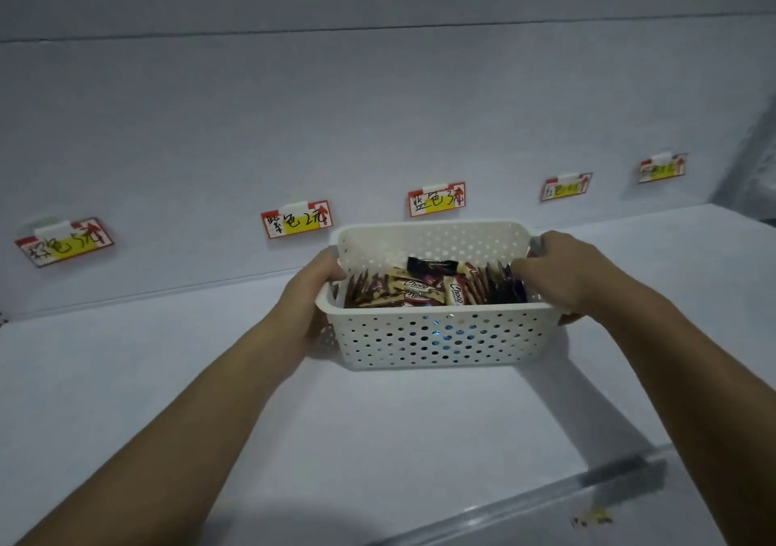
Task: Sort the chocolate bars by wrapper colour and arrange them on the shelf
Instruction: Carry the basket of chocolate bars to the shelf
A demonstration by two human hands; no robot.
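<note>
shelf (168, 377): white and wide, bare on both sides of the basket; most open room lies to the left.
back panel (294, 125): plain white, rises just behind the basket.
front rail (588, 486): clear strip along the near edge, lower right. It's a lip to clear when reaching in.
basket (436, 335): white, perforated, mid-shelf, long axis left-right and parallel to the back panel. Far rim near the panel. Can't tell whether it rests on the shelf or is just off it.
left hand (313, 289): grasps the basket's left end, fingers curled over the rim.
right hand (562, 268): grasps the right end at the handle, fingers hooked over the rim. It's beside the dark bars.
tags (297, 218): five colour labels in a row on the panel, spread left to right. The third sits right behind the basket.
bars (420, 287): all in the basket between the hands, colours mixed, most on edge. Brown and cream ones lie left and middle, one black lies flat on top, and dark blue or purple ones are at the right end.
step: likely placing the basket; no sorting done yet.
next: one hand must let go to pick; either can reach.
</note>
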